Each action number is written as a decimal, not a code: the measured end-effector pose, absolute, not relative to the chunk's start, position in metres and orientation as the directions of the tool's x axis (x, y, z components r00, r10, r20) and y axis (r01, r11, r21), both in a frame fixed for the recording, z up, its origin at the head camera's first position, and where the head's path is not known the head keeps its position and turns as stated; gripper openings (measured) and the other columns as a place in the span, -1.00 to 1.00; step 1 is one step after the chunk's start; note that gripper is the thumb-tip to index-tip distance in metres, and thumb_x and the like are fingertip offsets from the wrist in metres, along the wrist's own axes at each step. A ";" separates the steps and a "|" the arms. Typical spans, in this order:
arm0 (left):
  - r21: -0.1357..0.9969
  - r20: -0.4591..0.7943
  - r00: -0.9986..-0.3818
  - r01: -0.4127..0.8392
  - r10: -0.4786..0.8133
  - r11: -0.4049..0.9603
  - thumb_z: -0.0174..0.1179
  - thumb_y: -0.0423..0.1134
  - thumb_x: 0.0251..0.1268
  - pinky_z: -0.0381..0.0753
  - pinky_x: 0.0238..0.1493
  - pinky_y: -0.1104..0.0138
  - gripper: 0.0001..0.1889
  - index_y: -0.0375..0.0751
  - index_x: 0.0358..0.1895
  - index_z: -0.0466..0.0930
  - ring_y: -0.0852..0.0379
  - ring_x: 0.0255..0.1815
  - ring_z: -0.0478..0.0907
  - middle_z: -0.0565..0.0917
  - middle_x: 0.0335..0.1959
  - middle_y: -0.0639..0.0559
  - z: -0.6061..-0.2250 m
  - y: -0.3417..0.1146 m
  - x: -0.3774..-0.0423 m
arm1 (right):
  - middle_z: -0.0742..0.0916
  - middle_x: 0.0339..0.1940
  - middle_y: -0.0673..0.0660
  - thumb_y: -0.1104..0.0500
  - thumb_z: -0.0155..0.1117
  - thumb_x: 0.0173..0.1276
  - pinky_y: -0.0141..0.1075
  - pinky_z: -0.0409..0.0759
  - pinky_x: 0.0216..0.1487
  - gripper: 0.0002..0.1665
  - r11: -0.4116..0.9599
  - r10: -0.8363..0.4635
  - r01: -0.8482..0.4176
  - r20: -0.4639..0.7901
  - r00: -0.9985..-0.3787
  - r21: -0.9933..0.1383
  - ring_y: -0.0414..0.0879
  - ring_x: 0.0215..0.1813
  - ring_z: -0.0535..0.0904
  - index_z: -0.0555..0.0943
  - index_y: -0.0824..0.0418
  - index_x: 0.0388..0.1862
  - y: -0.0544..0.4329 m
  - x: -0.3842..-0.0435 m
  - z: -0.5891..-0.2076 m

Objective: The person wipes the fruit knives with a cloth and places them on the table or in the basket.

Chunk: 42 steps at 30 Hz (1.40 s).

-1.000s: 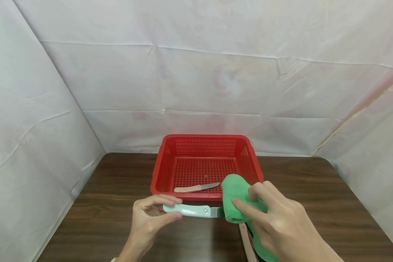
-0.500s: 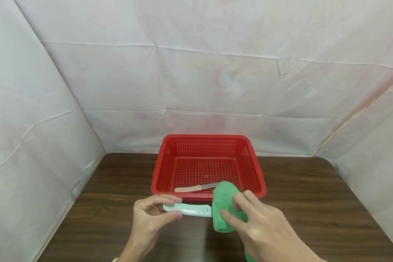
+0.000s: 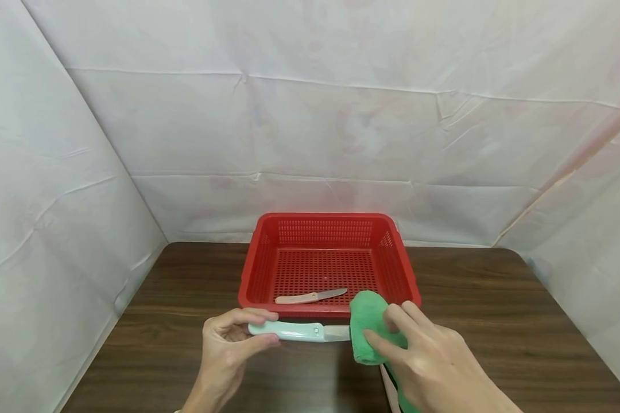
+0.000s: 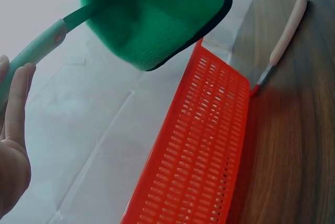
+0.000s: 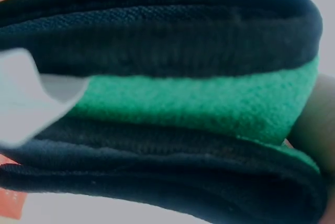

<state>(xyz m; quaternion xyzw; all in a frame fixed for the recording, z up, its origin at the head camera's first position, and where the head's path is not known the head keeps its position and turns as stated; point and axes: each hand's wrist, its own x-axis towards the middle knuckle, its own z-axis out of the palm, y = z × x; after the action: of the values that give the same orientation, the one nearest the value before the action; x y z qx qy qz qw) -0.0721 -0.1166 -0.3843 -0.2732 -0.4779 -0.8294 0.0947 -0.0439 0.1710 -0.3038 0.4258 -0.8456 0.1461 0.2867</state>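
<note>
Held level in front of the basket is a knife with a mint-green handle (image 3: 289, 331), its handle end pinched between the thumb and fingers of my left hand (image 3: 224, 358). My right hand (image 3: 426, 355) grips a green cloth (image 3: 367, 327) folded round the outer part of the blade (image 3: 336, 333). Bare metal shows between handle and cloth, while the tip is hidden inside. In the right wrist view the cloth's dark-edged fold (image 5: 183, 98) lies over the blade. The left wrist view shows the cloth's loose green flap (image 4: 167, 20) hanging down with a black hem.
A red perforated basket (image 3: 310, 310) stands just behind the hands. In it lies a knife with a pale pink handle (image 3: 295, 299). Another pink-handled knife (image 4: 289, 30) rests on the dark wooden table (image 3: 196, 287), partly behind the right hand in the head view. White sheeting surrounds the table.
The cloth slid left along the blade up to the handle, then back right, uncovering metal near the handle. My left hand and the knife have shifted slightly left.
</note>
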 end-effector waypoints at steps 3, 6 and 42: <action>0.734 0.550 -0.829 0.424 0.098 -0.531 0.15 -0.85 -0.13 0.67 -0.39 0.10 -0.62 -0.40 -0.26 0.65 -0.03 -0.26 0.65 0.68 -0.19 -0.27 -0.385 -0.119 -0.072 | 0.46 -0.35 0.03 0.12 -0.36 0.34 -0.62 0.22 -0.70 -0.41 0.606 -0.626 -0.795 0.619 -0.475 0.002 -0.18 -0.33 0.31 0.73 0.06 -0.23 0.174 -0.044 -0.305; 0.731 0.564 -0.820 0.443 0.094 -0.519 0.13 -0.86 -0.14 0.67 -0.41 0.09 -0.61 -0.43 -0.26 0.64 -0.03 -0.28 0.66 0.68 -0.19 -0.28 -0.386 -0.121 -0.072 | 0.48 -0.36 0.04 0.16 -0.34 0.38 -0.61 0.25 -0.71 -0.43 0.609 -0.613 -0.793 0.645 -0.456 0.018 -0.16 -0.33 0.32 0.72 0.08 -0.25 0.177 -0.045 -0.305; 0.756 0.592 -0.796 0.493 0.129 -0.430 0.26 -0.75 -0.12 0.67 -0.45 0.17 -0.71 -0.44 -0.28 0.62 -0.01 -0.35 0.67 0.69 -0.23 -0.25 -0.385 -0.108 -0.076 | 0.48 -0.32 0.06 0.21 -0.34 0.36 -0.62 0.27 -0.66 -0.44 0.563 -0.647 -0.825 0.648 -0.401 0.052 -0.16 -0.35 0.30 0.72 0.09 -0.22 0.156 -0.045 -0.291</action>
<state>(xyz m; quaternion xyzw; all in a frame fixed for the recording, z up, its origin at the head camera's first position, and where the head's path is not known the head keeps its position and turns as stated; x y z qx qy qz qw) -0.0756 -0.1078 -0.3850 -0.2980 -0.5213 -0.7914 0.1150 -0.0454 0.1561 -0.2907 0.4458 -0.8253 0.1399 0.3171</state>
